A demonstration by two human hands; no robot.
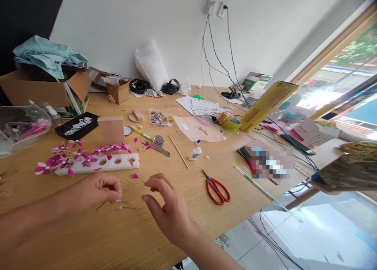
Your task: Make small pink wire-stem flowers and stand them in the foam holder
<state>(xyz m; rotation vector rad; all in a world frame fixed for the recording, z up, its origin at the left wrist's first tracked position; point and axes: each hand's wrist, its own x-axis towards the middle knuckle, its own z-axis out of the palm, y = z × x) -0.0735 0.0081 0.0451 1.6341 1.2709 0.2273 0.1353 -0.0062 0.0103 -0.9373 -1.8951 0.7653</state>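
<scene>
My left hand [103,186] is closed in a pinch, with thin brown wire stems showing on both sides of the fingertips. Small pale pink petals [119,208] sit just below the thumb tip. To its right, my right hand [173,211] has thumb and fingers apart. A magenta petal [134,176] on a thin stem lies close to the right fingertips; whether they touch the stem I cannot tell. Behind the left hand, magenta wire-stemmed flowers [79,154] rest along a white foam strip [97,167] with round holes.
Red-handled scissors [218,191] lie right of my right hand. Beyond are a glue bottle [194,153], a wooden stick [178,152], a metal clip [159,143], a wooden block [111,131] and a box of beads [158,117]. The table's front edge runs beneath my right forearm.
</scene>
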